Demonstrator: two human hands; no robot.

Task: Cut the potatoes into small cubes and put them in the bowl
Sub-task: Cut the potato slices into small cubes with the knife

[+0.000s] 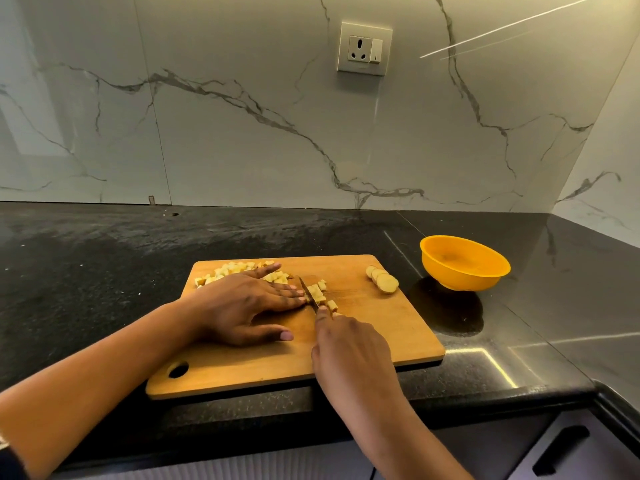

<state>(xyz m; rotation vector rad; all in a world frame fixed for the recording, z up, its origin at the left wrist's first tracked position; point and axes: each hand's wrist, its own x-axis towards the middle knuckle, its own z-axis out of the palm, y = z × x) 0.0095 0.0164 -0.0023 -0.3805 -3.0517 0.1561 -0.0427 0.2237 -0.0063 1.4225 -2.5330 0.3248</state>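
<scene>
**Potatoes part diced — none in the bowl**

Potato cubes [239, 271] lay heaped at the cutting board's [381, 334] back left corner, with more beside the knife [309, 295] mid-board. Uncut slices [382, 279] waited near the right edge, their row running obliquely back-left to front-right. The left hand [242, 303] lay flat with fingers straight. The right hand [349, 351] gripped the knife, its blade pointing toward the back edge. The bowl [464, 263] looked empty.
</scene>
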